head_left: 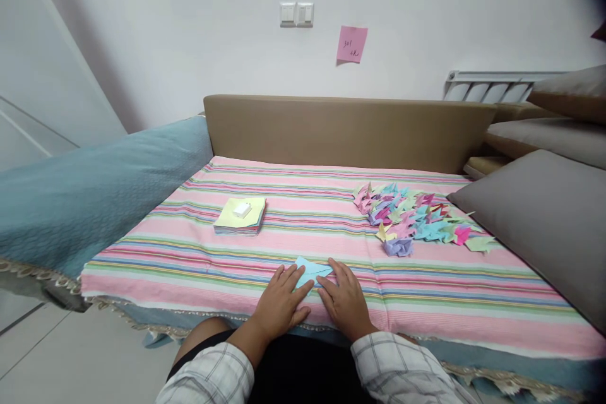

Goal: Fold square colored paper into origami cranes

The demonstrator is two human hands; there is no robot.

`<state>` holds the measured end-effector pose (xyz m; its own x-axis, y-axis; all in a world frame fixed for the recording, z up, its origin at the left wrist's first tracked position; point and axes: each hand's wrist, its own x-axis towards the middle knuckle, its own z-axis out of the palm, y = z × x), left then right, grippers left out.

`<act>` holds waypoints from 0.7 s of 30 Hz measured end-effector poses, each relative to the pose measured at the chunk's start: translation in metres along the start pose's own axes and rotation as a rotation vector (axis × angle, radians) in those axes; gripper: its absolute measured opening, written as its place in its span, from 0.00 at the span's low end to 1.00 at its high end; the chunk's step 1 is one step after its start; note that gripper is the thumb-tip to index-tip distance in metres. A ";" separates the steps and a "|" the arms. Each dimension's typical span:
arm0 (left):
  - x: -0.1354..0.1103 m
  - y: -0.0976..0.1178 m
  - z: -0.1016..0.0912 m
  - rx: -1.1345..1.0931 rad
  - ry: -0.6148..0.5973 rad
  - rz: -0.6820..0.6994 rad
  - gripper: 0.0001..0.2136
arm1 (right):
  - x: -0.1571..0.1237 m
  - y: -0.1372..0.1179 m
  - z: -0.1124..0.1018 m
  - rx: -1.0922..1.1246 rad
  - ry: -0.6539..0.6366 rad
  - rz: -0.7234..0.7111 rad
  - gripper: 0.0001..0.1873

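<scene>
A light blue sheet of folded paper lies flat on the striped cloth near the front edge. My left hand rests on the paper's left side, its fingers stretched out and a little apart. On the right side, my right hand touches the paper with its fingers extended. Part of the sheet is hidden beneath the fingers. To the far right of my hands sits a pile of folded paper cranes in pink, blue, green, purple and yellow.
A stack of coloured paper with a small white object on top stands at the left. Grey cushions border the right side. Behind the cloth rises a brown backrest, and a blue cover drapes the left.
</scene>
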<state>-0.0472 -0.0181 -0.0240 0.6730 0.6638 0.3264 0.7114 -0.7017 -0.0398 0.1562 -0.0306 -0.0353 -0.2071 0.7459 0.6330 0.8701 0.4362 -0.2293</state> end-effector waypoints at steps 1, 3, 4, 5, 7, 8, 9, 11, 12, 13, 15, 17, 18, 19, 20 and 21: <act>0.000 0.000 0.000 0.001 0.000 -0.001 0.24 | -0.001 0.001 0.000 -0.012 0.005 0.012 0.13; 0.000 0.000 0.000 0.002 0.003 -0.003 0.24 | -0.002 0.002 0.001 -0.037 0.015 0.039 0.13; 0.000 0.000 0.000 0.002 0.004 -0.005 0.24 | -0.002 0.003 0.001 -0.049 0.017 0.050 0.13; 0.000 0.000 0.001 0.002 0.005 -0.005 0.24 | -0.003 0.004 0.001 -0.060 0.017 0.061 0.13; 0.000 0.000 0.001 0.004 0.008 -0.003 0.24 | -0.004 0.005 0.001 -0.077 0.017 0.085 0.13; 0.000 0.000 0.002 0.004 0.010 -0.001 0.24 | -0.004 0.006 0.001 -0.085 0.016 0.098 0.13; 0.000 0.000 0.002 0.004 0.013 0.001 0.25 | -0.005 0.006 0.000 -0.093 0.014 0.112 0.13; 0.000 -0.001 0.002 0.001 0.016 0.000 0.25 | -0.005 0.007 -0.001 -0.109 0.011 0.139 0.13; 0.000 -0.001 0.002 -0.001 0.016 -0.002 0.25 | -0.005 0.007 -0.002 -0.117 0.009 0.151 0.13; 0.000 -0.001 0.002 -0.002 0.014 -0.003 0.25 | -0.005 0.007 -0.002 -0.125 0.007 0.162 0.13; 0.000 -0.001 0.002 -0.003 0.012 -0.003 0.25 | -0.005 0.009 -0.002 -0.144 0.002 0.178 0.13; 0.000 -0.001 0.001 -0.004 0.007 0.000 0.25 | -0.006 0.011 -0.002 -0.160 -0.003 0.174 0.13; 0.000 -0.001 0.000 -0.006 0.003 -0.001 0.25 | -0.006 0.012 -0.001 -0.166 -0.006 0.167 0.13; 0.000 0.000 0.000 -0.008 -0.003 -0.002 0.25 | -0.007 0.014 -0.001 -0.168 -0.007 0.161 0.13; 0.000 0.000 0.000 -0.011 -0.008 -0.005 0.25 | -0.008 0.015 0.000 -0.169 -0.007 0.156 0.13; 0.000 0.000 0.000 -0.014 -0.010 -0.008 0.25 | -0.008 0.016 0.001 -0.169 -0.008 0.157 0.13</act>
<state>-0.0471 -0.0174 -0.0239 0.6692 0.6720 0.3171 0.7141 -0.6997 -0.0242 0.1712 -0.0294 -0.0448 -0.0659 0.8023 0.5933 0.9543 0.2245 -0.1975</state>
